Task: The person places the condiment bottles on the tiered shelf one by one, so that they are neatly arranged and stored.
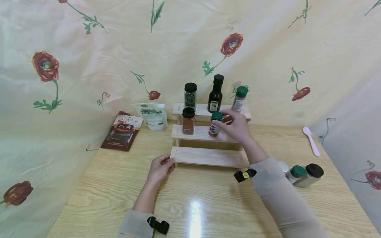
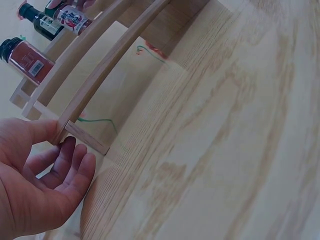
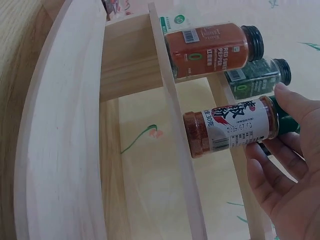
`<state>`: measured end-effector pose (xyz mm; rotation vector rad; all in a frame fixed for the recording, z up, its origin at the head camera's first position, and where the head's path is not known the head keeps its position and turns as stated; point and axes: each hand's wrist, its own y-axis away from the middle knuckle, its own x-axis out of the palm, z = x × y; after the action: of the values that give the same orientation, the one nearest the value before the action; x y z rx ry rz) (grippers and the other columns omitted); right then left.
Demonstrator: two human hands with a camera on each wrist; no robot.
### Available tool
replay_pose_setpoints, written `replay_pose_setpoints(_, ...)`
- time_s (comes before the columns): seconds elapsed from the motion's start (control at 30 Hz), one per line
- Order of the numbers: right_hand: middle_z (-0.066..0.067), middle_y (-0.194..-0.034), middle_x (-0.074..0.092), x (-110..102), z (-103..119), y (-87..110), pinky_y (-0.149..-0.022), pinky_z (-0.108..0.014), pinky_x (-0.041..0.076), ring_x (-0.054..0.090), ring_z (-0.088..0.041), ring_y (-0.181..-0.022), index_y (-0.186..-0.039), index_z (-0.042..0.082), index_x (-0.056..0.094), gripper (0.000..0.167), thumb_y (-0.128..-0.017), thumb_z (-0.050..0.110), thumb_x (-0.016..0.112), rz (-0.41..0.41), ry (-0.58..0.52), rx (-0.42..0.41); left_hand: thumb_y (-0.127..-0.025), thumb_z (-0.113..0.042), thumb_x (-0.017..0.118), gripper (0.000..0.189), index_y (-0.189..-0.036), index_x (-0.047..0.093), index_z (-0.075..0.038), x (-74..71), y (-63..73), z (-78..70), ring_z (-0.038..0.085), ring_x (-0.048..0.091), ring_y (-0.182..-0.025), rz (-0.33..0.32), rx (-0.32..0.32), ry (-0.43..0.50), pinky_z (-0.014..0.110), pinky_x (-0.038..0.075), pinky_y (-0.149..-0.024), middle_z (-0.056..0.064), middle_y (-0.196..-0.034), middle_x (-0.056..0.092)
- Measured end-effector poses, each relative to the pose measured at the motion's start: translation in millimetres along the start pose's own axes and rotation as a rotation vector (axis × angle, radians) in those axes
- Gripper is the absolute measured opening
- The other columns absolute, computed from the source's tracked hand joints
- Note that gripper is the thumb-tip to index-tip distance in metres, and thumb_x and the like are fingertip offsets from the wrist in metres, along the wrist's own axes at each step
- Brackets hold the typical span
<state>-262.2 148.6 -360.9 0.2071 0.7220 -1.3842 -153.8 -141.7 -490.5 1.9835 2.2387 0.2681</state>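
My right hand (image 1: pixel 236 125) holds a small spice jar (image 1: pixel 213 129) by its green cap, thumb on one side and fingers on the other. This jar has a white label and reddish contents (image 3: pixel 196 135), and its base is at the middle step of a three-step wooden rack (image 1: pixel 208 156). A black-capped jar of red sweet pepper (image 3: pixel 207 52) stands to its left on that step. With thumb and index finger, my left hand (image 1: pixel 159 169) pinches the front left corner of the lowest step (image 2: pixel 82 102); its other fingers curl loosely beneath.
On the top step stand a black-capped green jar (image 1: pixel 190 97), a dark bottle (image 1: pixel 215 96) and a green-capped jar (image 1: pixel 239 99). A brown packet (image 1: pixel 122 132) and white pouch (image 1: pixel 153 117) are left. Right are several jars (image 1: pixel 308 177) and a pink spoon (image 1: pixel 311 141).
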Motion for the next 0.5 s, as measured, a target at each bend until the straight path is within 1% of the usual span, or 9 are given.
replay_pose_setpoints(0.03,-0.008,-0.114,0.068,1.3,0.3,0.0,-0.078,-0.036,0.058,0.067,-0.024,-0.096,-0.124,0.010,0.069,0.048,-0.088,0.039,0.081,0.000,0.002,0.002,-0.100,-0.006,0.064,0.035,-0.131,0.059,0.012,0.0,0.5,-0.5,0.016,0.064,-0.082,0.002,0.001,0.003,0.030,0.062,-0.078,0.013,-0.098,0.065)
replay_pose_setpoints(0.07,-0.008,-0.115,0.068,2.6,0.6,0.0,-0.079,-0.036,0.058,0.067,-0.024,-0.096,-0.125,0.010,0.068,0.049,-0.088,0.040,0.080,0.000,0.004,0.003,-0.100,-0.005,0.063,0.035,-0.130,0.059,0.012,0.2,3.1,-4.6,0.017,0.064,-0.083,0.006,-0.004,0.006,0.032,0.062,-0.081,0.014,-0.098,0.065)
replay_pose_setpoints(0.13,-0.008,-0.116,0.068,5.3,2.0,0.1,-0.080,-0.038,0.059,0.068,-0.024,-0.097,-0.126,0.010,0.067,0.051,-0.088,0.040,0.080,0.002,0.008,0.004,-0.100,-0.004,0.063,0.036,-0.131,0.058,0.013,-0.4,3.2,-4.8,0.016,0.065,-0.082,0.009,-0.003,0.016,0.033,0.062,-0.081,0.014,-0.098,0.065)
replay_pose_setpoints(0.2,-0.010,-0.118,0.069,7.5,2.5,-0.2,-0.081,-0.041,0.060,0.069,-0.026,-0.097,-0.127,0.008,0.067,0.051,-0.089,0.039,0.080,0.003,0.016,-0.013,-0.100,-0.004,0.063,0.036,-0.131,0.058,0.013,-0.8,2.9,-4.8,0.016,0.065,-0.082,0.011,-0.006,0.025,0.033,0.062,-0.081,0.013,-0.098,0.065)
replay_pose_setpoints(0.27,-0.011,-0.119,0.069,9.2,2.0,-0.6,-0.082,-0.043,0.061,0.070,-0.028,-0.097,-0.127,0.007,0.067,0.050,-0.090,0.037,0.079,0.007,0.022,-0.029,-0.100,-0.003,0.064,0.036,-0.131,0.058,0.014,-1.1,2.0,-4.1,0.016,0.065,-0.082,0.009,-0.007,0.031,0.030,0.062,-0.079,0.013,-0.097,0.064)
replay_pose_setpoints(0.3,-0.012,-0.119,0.069,9.6,1.3,-0.5,-0.082,-0.044,0.061,0.070,-0.028,-0.097,-0.127,0.006,0.066,0.049,-0.090,0.037,0.078,0.009,0.028,-0.036,-0.099,-0.003,0.064,0.036,-0.131,0.058,0.013,-1.4,-0.7,0.0,0.015,0.064,-0.081,0.006,-0.004,0.035,0.027,0.062,-0.077,0.012,-0.096,0.064)
replay_pose_setpoints(0.33,-0.012,-0.119,0.068,9.7,0.7,-0.3,-0.082,-0.045,0.061,0.070,-0.029,-0.097,-0.127,0.006,0.066,0.049,-0.090,0.036,0.079,0.011,0.031,-0.041,-0.099,-0.003,0.064,0.035,-0.130,0.059,0.013,-1.2,-1.1,0.3,0.015,0.064,-0.081,0.005,-0.004,0.036,0.026,0.061,-0.076,0.012,-0.096,0.064)
replay_pose_setpoints(0.5,-0.012,-0.119,0.066,8.1,-3.8,4.2,-0.082,-0.045,0.061,0.069,-0.029,-0.098,-0.130,0.006,0.063,0.052,-0.090,0.035,0.079,0.046,0.040,-0.039,-0.099,-0.002,0.064,0.034,-0.129,0.059,0.013,-1.1,-2.1,1.7,0.015,0.064,-0.080,0.004,0.001,0.040,0.023,0.060,-0.073,0.011,-0.094,0.064)
